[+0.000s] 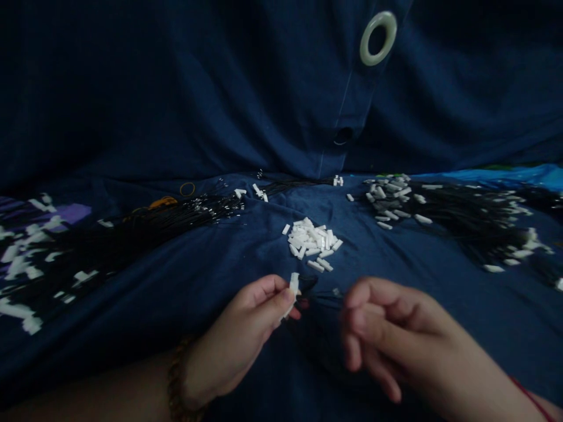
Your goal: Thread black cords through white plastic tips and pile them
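Note:
My left hand pinches a small white plastic connector housing between thumb and fingers, its upper end sticking out above the thumb. Dark thin wires stretch from beside that hand toward my right hand; a pale tip shows on them, too blurred to make out. My right hand is slightly smeared, with thumb and index finger pressed together and the other fingers curled loosely. Whatever lies between those fingertips is hidden. Just beyond both hands sits a loose pile of white connector housings.
Dark blue cloth covers the surface and rises behind, with a pale ring on it. Bundles of black wires lie left and right, many with white connectors. An orange band and purple material are at left.

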The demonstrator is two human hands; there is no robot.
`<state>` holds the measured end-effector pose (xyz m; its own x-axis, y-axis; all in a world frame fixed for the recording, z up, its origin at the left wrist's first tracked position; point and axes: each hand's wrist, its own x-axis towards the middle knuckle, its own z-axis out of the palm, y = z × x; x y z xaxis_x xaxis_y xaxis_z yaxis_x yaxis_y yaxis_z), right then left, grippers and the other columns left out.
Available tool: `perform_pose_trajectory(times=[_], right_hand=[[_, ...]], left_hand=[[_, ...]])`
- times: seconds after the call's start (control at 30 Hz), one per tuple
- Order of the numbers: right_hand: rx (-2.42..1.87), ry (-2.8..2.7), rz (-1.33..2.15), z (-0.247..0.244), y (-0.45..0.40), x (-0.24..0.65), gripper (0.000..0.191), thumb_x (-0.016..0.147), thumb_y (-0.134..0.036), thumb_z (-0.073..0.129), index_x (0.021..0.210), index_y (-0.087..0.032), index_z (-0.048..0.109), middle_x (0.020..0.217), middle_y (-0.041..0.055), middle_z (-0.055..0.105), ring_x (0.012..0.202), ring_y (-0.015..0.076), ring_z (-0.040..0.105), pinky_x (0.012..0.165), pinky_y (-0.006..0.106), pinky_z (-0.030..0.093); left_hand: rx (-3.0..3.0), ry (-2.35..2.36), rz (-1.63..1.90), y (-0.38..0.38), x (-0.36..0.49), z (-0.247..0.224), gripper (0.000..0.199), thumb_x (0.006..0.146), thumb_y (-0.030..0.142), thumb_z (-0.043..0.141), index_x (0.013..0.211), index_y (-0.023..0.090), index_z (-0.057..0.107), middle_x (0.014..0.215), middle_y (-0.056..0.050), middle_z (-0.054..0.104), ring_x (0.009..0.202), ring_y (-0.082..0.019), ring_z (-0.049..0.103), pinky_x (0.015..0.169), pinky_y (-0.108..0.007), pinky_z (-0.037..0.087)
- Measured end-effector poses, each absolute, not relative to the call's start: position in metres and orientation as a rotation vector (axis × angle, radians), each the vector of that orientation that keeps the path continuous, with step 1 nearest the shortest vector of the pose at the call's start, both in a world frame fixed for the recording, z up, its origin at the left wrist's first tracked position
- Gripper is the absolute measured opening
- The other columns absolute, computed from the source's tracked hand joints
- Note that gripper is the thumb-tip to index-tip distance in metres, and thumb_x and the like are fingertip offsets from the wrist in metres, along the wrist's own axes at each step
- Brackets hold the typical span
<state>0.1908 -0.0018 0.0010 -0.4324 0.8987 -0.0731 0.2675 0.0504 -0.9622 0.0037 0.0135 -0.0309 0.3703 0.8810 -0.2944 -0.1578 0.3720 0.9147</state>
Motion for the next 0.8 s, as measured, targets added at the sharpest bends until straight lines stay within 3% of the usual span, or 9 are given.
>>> perform_pose_trajectory(times=[0.1, 0.37, 0.8], right_hand=[[-1.264, -1.894, 1.204, -0.0052, -0.0073, 0.1788, 0.024, 0.087, -0.032, 0.045, 0.071, -0.016, 0.053, 0.055, -0.0022, 0.052, 0.049, 0.007, 0.044, 0.044, 0.017, 0.033], [-1.22, -2.118, 0.932, -0.006, -0.007, 0.1826, 0.012, 0.086, -0.018, 0.046, 0.079, -0.023, 0.055, 0.071, -0.0073, 0.058, 0.063, 0.0042, 0.054, 0.057, 0.015, 0.038], [-1.313, -2.19, 0.874, -0.0064, -0.0088, 0.1798, 0.019, 0.088, -0.023, 0.042, 0.071, -0.019, 0.049, 0.066, -0.0053, 0.055, 0.06, 0.0062, 0.052, 0.054, 0.02, 0.036]], left_hand=[[0.895, 0.906, 0.796, 0.0093, 0.0047, -0.031, 0.013, 0.082, 0.026, 0.048, 0.081, 0.014, 0.053, 0.076, 0.0, 0.052, 0.075, -0.012, 0.045, 0.073, -0.028, 0.034], [1.01, 0.896, 0.726, 0.0084, 0.0022, -0.0289, 0.013, 0.081, 0.025, 0.048, 0.076, 0.015, 0.053, 0.075, -0.001, 0.055, 0.076, -0.014, 0.047, 0.073, -0.029, 0.034], [1.074, 0.928, 0.696, 0.0082, 0.0018, -0.0297, 0.015, 0.082, 0.028, 0.047, 0.076, 0.016, 0.054, 0.076, -0.001, 0.056, 0.077, -0.015, 0.048, 0.074, -0.03, 0.036]])
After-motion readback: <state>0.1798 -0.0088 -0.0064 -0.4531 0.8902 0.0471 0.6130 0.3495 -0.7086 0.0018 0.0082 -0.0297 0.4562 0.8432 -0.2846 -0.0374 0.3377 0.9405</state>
